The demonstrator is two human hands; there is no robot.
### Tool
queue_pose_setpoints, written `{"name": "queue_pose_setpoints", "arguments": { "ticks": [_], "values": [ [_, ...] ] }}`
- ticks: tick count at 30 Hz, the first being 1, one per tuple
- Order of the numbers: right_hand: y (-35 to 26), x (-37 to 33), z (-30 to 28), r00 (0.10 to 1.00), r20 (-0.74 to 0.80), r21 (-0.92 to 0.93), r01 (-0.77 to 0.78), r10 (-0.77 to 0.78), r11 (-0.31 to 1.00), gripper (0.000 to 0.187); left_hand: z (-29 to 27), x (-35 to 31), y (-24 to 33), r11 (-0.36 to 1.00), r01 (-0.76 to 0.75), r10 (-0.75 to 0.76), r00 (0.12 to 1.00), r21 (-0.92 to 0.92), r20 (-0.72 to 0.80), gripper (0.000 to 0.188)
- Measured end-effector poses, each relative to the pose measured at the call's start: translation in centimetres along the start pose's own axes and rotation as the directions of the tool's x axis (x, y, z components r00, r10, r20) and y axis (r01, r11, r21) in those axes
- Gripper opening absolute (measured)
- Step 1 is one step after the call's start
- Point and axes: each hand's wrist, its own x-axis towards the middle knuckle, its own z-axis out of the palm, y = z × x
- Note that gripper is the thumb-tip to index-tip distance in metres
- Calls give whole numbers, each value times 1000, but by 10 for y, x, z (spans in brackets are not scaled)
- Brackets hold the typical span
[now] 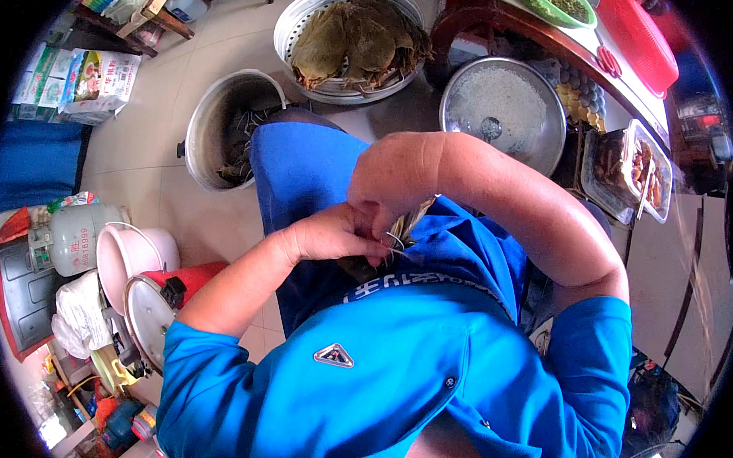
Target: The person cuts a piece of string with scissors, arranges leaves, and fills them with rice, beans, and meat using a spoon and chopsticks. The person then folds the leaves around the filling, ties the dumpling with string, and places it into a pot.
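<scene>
Over my lap, my left hand [334, 233] is closed around a leaf-wrapped rice dumpling [413, 221], whose pale green-brown leaf end sticks out to the right. A thin white string [395, 242] loops at the dumpling by the fingertips. My right hand [393, 178] bends down over it from above, its fingers pinched together on the string; their tips are partly hidden. Most of the dumpling is covered by the hands. Beneath both hands lies a blue apron [308, 166].
Ahead stand a deep pot [203, 101] of wrapped dumplings, a perforated steel basin [287, 30] of large leaves, and a metal bowl [541, 142] with white grains. At right are a clear tub [663, 178] of brown pieces and a red basket [638, 42]. A pink bucket [137, 249] stands left.
</scene>
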Motion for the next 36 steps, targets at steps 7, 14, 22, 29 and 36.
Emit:
{"name": "queue_pose_setpoints", "arguments": {
  "ticks": [7,14,22,29,36],
  "values": [
    [98,-39,37,953,-71,136,-283,295,949,36,-5,-20,-17,965,26,-46,996,-259,-71,7],
    [75,-90,-6,816,-490,507,-18,305,862,21,-1,-20,-22,953,-65,21,988,-297,-151,9],
    [38,-34,-19,514,-844,-243,-110,-154,964,34,9,-17,-15,962,-39,-35,964,-269,-265,11],
    [-17,-26,80,751,-660,159,98,32,982,16,23,-27,-25,945,-183,46,895,-272,-443,9],
    [-43,-19,99,792,-561,502,93,242,860,8,25,-31,-17,912,-115,-96,873,-393,-478,8]
  ]
}}
